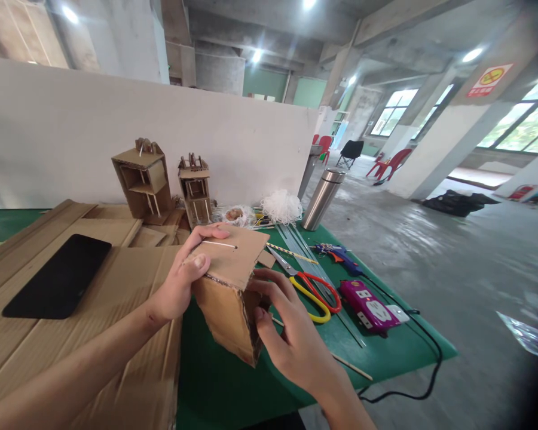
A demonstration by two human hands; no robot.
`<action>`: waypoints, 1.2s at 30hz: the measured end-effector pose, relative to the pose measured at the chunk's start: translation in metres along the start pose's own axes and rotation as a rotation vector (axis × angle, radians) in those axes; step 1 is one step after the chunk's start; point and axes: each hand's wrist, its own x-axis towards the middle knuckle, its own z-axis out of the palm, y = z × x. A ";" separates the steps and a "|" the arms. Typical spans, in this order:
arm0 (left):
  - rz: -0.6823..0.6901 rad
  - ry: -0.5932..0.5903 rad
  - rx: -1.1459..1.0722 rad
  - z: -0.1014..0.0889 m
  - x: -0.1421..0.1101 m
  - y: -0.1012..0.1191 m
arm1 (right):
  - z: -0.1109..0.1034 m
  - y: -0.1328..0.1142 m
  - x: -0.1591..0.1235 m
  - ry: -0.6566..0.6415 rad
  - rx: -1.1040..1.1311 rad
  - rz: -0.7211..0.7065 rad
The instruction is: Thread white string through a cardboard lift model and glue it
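I hold a small cardboard box (226, 304) above the green table (385, 352), tilted with one corner down. My left hand (179, 280) grips its left side, thumb and forefinger pressed on the top panel beside a thin white stick (219, 243) lying across it. My right hand (291, 334) is curled round the box's right side, fingers reaching into its open face.
Flat cardboard sheets (94, 286) with a black phone (58, 276) lie at left. Two cardboard tower models (146, 179) stand by the white partition. Scissors (311, 289), a glue gun (338, 254), a purple power strip (370, 304), a steel flask (321, 198) and skewers lie at right.
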 end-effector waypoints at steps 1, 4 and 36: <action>-0.002 0.000 -0.003 0.000 0.000 0.000 | 0.000 0.001 0.000 -0.010 -0.006 0.002; -0.002 -0.001 -0.010 0.000 -0.001 0.000 | 0.000 0.003 -0.001 -0.033 -0.016 0.000; 0.002 -0.021 0.025 0.002 -0.002 0.002 | 0.017 -0.007 0.025 0.340 -0.033 -0.068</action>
